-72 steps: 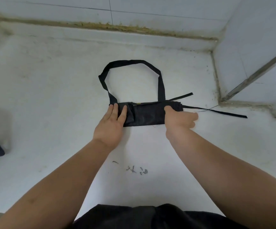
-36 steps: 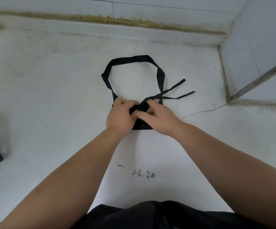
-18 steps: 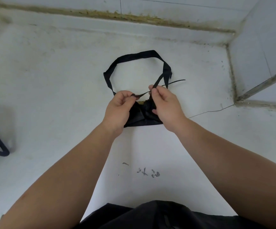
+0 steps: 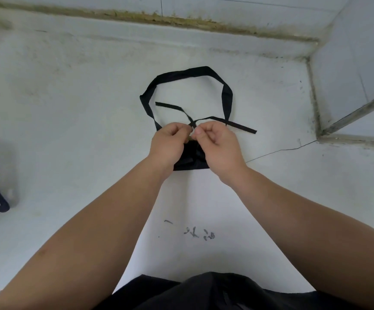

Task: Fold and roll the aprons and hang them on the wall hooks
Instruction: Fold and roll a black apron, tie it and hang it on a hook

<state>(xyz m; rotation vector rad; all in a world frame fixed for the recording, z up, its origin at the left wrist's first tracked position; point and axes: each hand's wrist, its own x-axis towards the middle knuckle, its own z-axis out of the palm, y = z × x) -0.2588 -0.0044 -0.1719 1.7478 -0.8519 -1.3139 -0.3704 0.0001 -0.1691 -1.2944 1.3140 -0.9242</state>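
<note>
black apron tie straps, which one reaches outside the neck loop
The thin black tie strap running right: it crosses the black fabric neck loop and ends outside it. The left-running tie strap ends inside the loop.

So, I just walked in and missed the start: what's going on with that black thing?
A person is tying up a rolled apron on a white surface. The left hand and right hand each pinch the ties where they cross. The neck loop lies flat beyond. It is not hung yet.
</note>
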